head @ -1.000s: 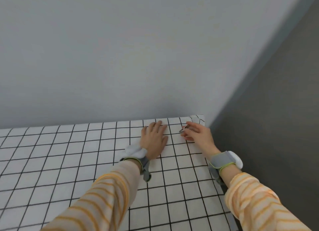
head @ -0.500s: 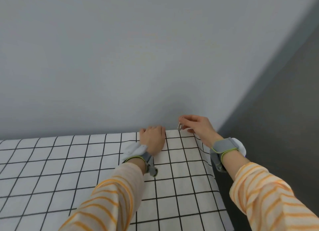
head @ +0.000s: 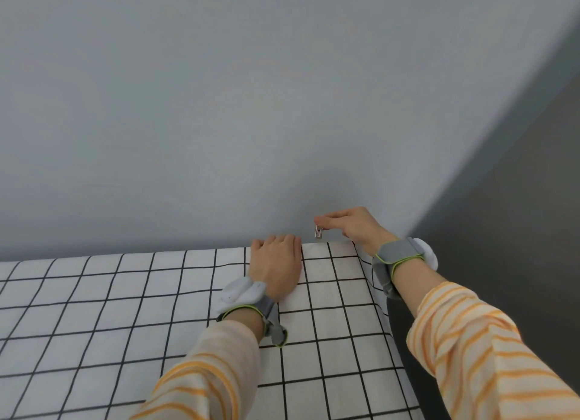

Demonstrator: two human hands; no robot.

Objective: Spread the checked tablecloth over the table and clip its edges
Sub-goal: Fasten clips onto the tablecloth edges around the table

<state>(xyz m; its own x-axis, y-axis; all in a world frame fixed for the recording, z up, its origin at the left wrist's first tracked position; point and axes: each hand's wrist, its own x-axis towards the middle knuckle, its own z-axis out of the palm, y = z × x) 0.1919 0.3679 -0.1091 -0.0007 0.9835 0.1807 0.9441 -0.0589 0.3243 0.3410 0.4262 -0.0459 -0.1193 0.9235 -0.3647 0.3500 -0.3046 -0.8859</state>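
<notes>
Left hand (head: 276, 264): flat, fingers extended, pressing checked tablecloth (head: 125, 310) at far edge.
Right hand (head: 353, 225): at its 1 o'clock, pinching small metal clip (head: 318, 232).

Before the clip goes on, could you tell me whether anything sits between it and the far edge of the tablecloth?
Nothing visible does. The clip hangs from the right hand just above the tablecloth edge by the wall, and the left hand lies flat beside that spot, not under it.

Plain room: checked tablecloth (head: 157, 310) against a bare grey wall (head: 219, 106).
</notes>
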